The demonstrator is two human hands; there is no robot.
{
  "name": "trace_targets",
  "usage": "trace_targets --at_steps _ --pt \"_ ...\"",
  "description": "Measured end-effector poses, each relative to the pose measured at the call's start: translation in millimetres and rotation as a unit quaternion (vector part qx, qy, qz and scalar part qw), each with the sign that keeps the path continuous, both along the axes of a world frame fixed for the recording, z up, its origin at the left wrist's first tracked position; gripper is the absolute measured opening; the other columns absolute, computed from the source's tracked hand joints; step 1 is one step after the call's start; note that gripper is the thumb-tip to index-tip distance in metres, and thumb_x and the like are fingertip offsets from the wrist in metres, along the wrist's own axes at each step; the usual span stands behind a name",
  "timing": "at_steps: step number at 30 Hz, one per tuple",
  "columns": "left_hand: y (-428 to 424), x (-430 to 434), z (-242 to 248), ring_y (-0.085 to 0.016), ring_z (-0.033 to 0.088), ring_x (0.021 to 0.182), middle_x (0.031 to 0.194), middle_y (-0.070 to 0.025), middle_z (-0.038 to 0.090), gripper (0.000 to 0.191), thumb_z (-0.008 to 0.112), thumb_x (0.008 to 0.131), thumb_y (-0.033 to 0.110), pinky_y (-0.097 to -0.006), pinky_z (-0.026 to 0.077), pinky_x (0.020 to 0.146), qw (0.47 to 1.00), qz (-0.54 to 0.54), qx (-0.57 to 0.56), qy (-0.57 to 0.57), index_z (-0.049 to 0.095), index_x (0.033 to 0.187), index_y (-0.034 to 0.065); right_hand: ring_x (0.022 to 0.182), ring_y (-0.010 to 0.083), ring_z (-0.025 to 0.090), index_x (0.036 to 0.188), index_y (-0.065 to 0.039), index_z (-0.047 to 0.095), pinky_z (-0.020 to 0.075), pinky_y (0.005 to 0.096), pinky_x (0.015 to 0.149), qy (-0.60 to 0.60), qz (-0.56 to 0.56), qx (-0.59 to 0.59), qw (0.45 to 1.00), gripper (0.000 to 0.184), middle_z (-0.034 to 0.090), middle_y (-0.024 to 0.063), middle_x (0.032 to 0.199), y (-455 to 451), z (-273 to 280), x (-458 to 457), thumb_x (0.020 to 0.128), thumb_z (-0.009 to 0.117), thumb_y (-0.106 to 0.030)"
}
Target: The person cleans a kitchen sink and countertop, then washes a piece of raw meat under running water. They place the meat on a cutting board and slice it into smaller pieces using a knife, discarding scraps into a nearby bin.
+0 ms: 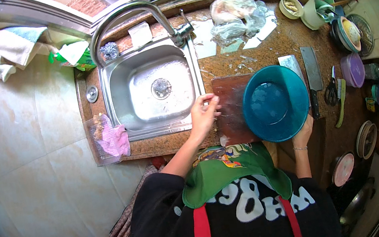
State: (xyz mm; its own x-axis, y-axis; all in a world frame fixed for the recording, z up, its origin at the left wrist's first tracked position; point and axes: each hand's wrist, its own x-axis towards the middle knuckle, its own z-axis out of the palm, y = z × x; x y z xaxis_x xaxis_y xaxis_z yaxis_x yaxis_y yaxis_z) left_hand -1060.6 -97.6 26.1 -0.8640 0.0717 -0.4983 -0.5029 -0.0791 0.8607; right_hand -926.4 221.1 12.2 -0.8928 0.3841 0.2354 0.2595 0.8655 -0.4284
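Observation:
A blue-green plastic basin (269, 104) is over the right part of a dark brown cutting board (232, 108). A little water seems to lie in its bottom. My right hand (303, 131) grips the basin at its lower right side, with the fingers partly hidden by the wall. Between the stainless steel sink (119, 103) and the board is my left hand (204, 114). Its fingers are loosely bent and apart, and nothing shows in them. The sink holds only a drain strainer (161, 88), and its curved faucet (154, 7) arches over the back left.
Behind the board lies a plastic bag of pale food (234, 14). Right of the basin are a cleaver (310, 67), black-handled scissors (330, 92) and a green-handled brush (341, 101). A pink cloth (114, 140) hangs over a clear tray (97, 152) at the counter's left edge.

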Motion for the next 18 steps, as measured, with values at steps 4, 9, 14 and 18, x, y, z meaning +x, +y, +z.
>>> trace_targets --at_steps 4,9,14,18 --pt "-83.9 -7.0 -54.0 -0.015 0.065 0.070 0.085 -0.0084 0.067 0.022 0.062 0.089 0.015 -0.0246 0.052 0.055 0.993 0.058 -0.103 0.000 0.061 0.107 0.0031 0.100 0.0338 0.057 0.106 0.001 0.064 0.0449 0.0391 0.086 -0.013 0.025 -0.056 0.998 0.029 0.060 0.0165 0.108 1.8 11.8 -1.4 0.078 0.066 -0.006" --pt "-192.4 -38.8 -118.9 -0.031 0.065 0.086 0.092 -0.0190 0.067 0.021 0.062 0.082 0.015 -0.0411 0.049 0.081 0.865 -0.137 -0.479 0.064 0.068 0.096 0.0005 0.101 0.0256 0.059 0.114 -0.002 0.062 0.0486 0.0333 0.083 -0.007 -0.038 -0.049 0.998 0.030 0.058 0.0145 0.114 21.8 24.4 20.6 0.084 0.062 -0.004" --pt "-220.2 -78.5 -179.0 -0.038 0.051 0.109 0.120 -0.0219 0.050 0.038 0.048 0.082 0.003 -0.0436 0.044 0.093 0.767 -0.334 -0.537 0.113 0.057 0.119 0.0038 0.091 0.0169 0.061 0.110 -0.001 0.063 0.0516 0.0291 0.076 0.103 -0.169 0.069 0.978 0.021 0.060 0.0097 0.108 15.3 81.6 23.3 0.089 0.056 -0.001" --pt "-214.7 -102.6 -194.1 -0.036 0.051 0.108 0.119 -0.0187 0.049 0.035 0.049 0.084 0.006 -0.0458 0.044 0.093 0.747 -0.328 -0.569 0.101 0.058 0.118 0.0064 0.087 0.0200 0.060 0.099 0.002 0.063 0.0506 0.0318 0.075 0.239 -0.059 0.091 0.965 0.015 0.062 0.0110 0.096 -77.5 144.4 -6.4 0.086 0.057 0.006"
